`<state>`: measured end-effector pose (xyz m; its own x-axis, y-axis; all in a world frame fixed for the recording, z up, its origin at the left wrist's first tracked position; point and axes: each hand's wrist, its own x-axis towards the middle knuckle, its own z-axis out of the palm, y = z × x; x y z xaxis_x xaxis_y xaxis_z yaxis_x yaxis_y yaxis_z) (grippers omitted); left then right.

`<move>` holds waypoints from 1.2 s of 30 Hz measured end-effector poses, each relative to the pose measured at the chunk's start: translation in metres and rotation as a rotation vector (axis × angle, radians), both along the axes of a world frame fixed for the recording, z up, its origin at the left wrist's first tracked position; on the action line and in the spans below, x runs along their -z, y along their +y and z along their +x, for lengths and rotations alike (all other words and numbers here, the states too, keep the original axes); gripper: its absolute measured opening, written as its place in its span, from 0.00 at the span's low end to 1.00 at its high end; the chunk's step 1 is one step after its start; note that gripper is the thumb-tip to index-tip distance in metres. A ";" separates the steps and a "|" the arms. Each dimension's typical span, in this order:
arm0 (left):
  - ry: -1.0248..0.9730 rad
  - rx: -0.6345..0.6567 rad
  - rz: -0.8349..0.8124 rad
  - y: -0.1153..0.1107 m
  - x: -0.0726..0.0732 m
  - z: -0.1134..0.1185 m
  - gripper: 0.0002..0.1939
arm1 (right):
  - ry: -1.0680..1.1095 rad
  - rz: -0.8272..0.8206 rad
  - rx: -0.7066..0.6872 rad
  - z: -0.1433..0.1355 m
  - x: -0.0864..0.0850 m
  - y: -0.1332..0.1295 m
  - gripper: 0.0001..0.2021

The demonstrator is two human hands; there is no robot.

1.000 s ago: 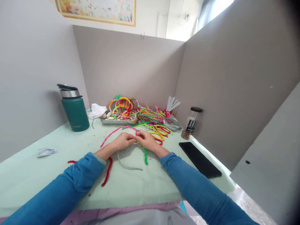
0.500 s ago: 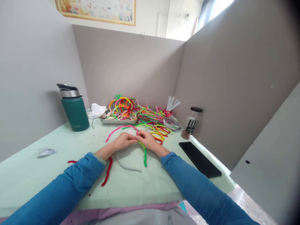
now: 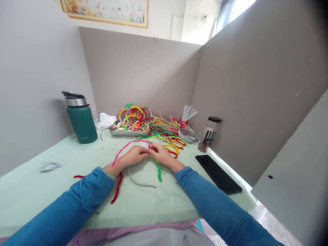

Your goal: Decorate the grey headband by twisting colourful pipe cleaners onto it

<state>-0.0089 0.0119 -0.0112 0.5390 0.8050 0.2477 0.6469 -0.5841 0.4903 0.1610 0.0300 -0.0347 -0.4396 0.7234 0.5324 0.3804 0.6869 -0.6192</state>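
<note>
My left hand [image 3: 135,154] and my right hand [image 3: 158,152] meet above the middle of the table, fingers closed in pinches. Between them they grip a pink pipe cleaner [image 3: 127,145], which arches up and over to the left, its free end beside my left wrist. A green pipe cleaner [image 3: 160,171] hangs down from under my right fingers. The fingertips hide where the two colours meet. Below my hands a thin grey wire [image 3: 139,185] curves across the cloth. One red pipe cleaner [image 3: 117,189] pokes out by my left forearm.
Behind my hands stand a metal tray [image 3: 129,134] of shells and bent pipe cleaners, a heap of colourful pipe cleaners [image 3: 167,125] and a wire coil [image 3: 189,135]. A green bottle [image 3: 82,124] is at left; a clear jar [image 3: 208,135] and black phone [image 3: 218,173] are at right.
The pink pipe cleaner has swung down and left, so its free end now lies against my left wrist. Both hands stay almost in place.
</note>
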 end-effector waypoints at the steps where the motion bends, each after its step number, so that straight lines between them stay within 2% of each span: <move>1: 0.010 0.003 0.012 0.000 0.000 0.000 0.16 | 0.000 -0.005 0.005 0.000 0.001 0.001 0.07; 9: -0.005 0.000 0.009 0.000 0.001 0.000 0.17 | 0.024 -0.033 0.013 -0.001 0.000 0.002 0.07; 19: -0.026 -0.014 0.026 0.004 0.003 -0.001 0.19 | 0.079 -0.156 0.041 -0.002 -0.003 0.003 0.08; 29: -0.010 0.001 0.173 -0.002 -0.003 0.001 0.19 | 0.205 -0.384 -0.008 -0.002 -0.011 0.000 0.08; 32: 0.018 -0.025 0.207 -0.003 -0.003 0.002 0.17 | 0.225 -0.461 -0.039 -0.003 -0.011 -0.001 0.08; 36: 0.010 -0.097 0.234 -0.003 -0.002 0.002 0.15 | 0.259 -0.484 -0.037 -0.003 -0.011 -0.002 0.09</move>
<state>-0.0070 0.0091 -0.0096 0.4658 0.7744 0.4282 0.7096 -0.6160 0.3421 0.1578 0.0278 -0.0240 -0.3685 0.8990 0.2366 0.1545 0.3102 -0.9380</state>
